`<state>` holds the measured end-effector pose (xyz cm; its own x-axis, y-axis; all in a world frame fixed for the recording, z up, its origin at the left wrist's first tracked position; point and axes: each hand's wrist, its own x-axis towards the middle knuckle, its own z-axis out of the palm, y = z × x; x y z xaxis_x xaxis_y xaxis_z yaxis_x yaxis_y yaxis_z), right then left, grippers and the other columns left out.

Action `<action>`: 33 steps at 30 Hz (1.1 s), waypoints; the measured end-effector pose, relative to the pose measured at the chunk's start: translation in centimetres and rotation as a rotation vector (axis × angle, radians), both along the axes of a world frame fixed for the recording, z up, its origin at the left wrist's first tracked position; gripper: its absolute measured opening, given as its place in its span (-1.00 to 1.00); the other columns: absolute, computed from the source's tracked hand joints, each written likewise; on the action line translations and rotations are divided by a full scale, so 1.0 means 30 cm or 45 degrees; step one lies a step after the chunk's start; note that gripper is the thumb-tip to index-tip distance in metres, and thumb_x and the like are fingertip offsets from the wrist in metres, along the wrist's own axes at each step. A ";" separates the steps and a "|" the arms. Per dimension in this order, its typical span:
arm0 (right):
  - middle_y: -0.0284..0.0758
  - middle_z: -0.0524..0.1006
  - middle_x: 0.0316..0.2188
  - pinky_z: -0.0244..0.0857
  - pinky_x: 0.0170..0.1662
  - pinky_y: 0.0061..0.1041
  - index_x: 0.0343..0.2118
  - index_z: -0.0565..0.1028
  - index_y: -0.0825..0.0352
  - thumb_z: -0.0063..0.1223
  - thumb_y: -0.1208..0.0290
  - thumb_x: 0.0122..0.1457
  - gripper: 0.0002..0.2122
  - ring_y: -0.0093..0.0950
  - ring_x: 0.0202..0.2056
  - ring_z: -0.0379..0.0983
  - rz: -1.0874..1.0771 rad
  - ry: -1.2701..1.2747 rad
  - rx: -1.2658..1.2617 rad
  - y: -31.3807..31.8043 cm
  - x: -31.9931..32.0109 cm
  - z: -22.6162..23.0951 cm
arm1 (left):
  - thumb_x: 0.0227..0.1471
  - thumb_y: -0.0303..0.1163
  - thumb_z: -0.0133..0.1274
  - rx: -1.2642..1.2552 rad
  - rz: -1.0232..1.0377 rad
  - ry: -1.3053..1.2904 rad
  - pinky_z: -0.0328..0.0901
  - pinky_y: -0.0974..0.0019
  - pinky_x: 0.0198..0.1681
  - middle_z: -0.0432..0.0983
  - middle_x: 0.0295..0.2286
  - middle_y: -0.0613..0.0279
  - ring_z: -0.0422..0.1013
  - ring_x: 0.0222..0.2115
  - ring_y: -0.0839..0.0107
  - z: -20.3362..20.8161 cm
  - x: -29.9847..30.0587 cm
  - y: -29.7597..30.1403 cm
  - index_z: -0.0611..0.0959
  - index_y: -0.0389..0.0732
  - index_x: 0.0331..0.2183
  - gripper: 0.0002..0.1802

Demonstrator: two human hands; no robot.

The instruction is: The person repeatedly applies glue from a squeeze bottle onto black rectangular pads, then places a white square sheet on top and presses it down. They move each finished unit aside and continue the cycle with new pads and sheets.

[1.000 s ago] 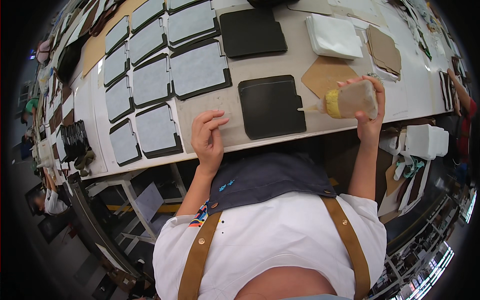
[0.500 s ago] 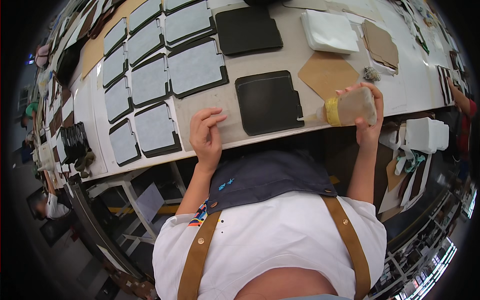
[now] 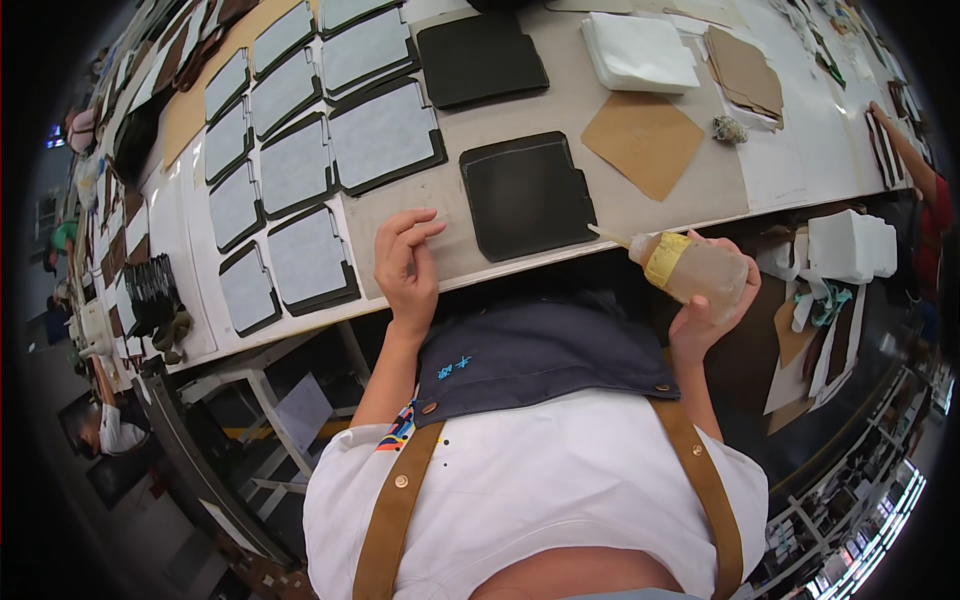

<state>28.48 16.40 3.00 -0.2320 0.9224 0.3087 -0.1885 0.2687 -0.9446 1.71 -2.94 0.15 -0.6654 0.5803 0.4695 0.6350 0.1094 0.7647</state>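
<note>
A translucent glue bottle (image 3: 706,278) with a thin nozzle and yellow tape round its neck lies tilted in my right hand (image 3: 722,310). Its nozzle tip points left, at the lower right corner of a black notched panel (image 3: 525,198) lying at the table's front edge; whether it touches cannot be told. A faint line runs along the panel's top edge. My left hand (image 3: 408,268) hovers left of this panel, fingers loosely bent and apart, holding nothing.
Several black panels with pale grey sheets (image 3: 385,135) lie in rows at the left. Behind sit a stack of black panels (image 3: 482,62), a white sheet stack (image 3: 640,55), a tan square (image 3: 645,145) and brown pieces (image 3: 745,75). Another person's arm (image 3: 905,150) reaches in at the far right.
My right hand has drawn the bottle down and toward me, and the nozzle tip has slid to the panel's lower corner. My left hand has barely moved. The view has shifted slightly.
</note>
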 end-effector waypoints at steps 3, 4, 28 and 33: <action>-0.06 0.36 0.00 0.36 0.19 0.00 0.13 0.11 0.29 0.47 -0.04 -0.02 -0.15 -0.10 0.04 0.46 0.017 0.007 0.106 -0.025 -0.007 -0.027 | -0.05 -0.83 -0.08 0.003 -0.010 0.013 0.39 0.26 -0.10 0.58 -0.18 0.13 0.48 -0.10 0.20 -0.001 -0.003 -0.001 0.70 -0.26 -0.30 -0.63; -0.06 0.35 0.00 0.37 0.19 0.00 0.12 0.11 0.29 0.47 -0.04 -0.02 -0.15 -0.11 0.03 0.47 0.029 -0.005 0.132 -0.027 -0.006 -0.031 | -0.05 -0.83 -0.08 0.004 -0.013 0.014 0.39 0.26 -0.10 0.58 -0.18 0.13 0.48 -0.10 0.20 -0.001 -0.003 -0.001 0.70 -0.26 -0.30 -0.63; 0.01 0.41 0.00 0.50 0.02 -0.11 0.11 0.09 0.30 0.52 0.11 -0.04 -0.17 -0.09 -0.05 0.55 0.523 0.133 0.463 -0.128 -0.180 -0.094 | -0.05 -0.82 -0.05 0.050 0.018 -0.024 0.37 0.22 -0.04 0.60 -0.21 0.13 0.47 -0.10 0.17 -0.006 -0.001 -0.009 0.70 -0.25 -0.33 -0.67; 0.00 0.39 0.01 0.50 0.02 -0.09 0.11 0.09 0.31 0.50 0.04 -0.03 -0.15 -0.06 -0.01 0.53 0.614 0.171 0.429 -0.152 -0.235 -0.101 | -0.04 -0.81 -0.05 0.041 0.017 -0.017 0.36 0.22 -0.04 0.60 -0.21 0.13 0.47 -0.09 0.16 -0.003 -0.003 -0.008 0.69 -0.26 -0.33 -0.67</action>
<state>21.43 11.83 -0.02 -0.5385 0.5695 0.6210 -0.4751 0.4035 -0.7820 1.62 -3.17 0.06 -0.6796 0.5560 0.4786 0.6230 0.0930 0.7766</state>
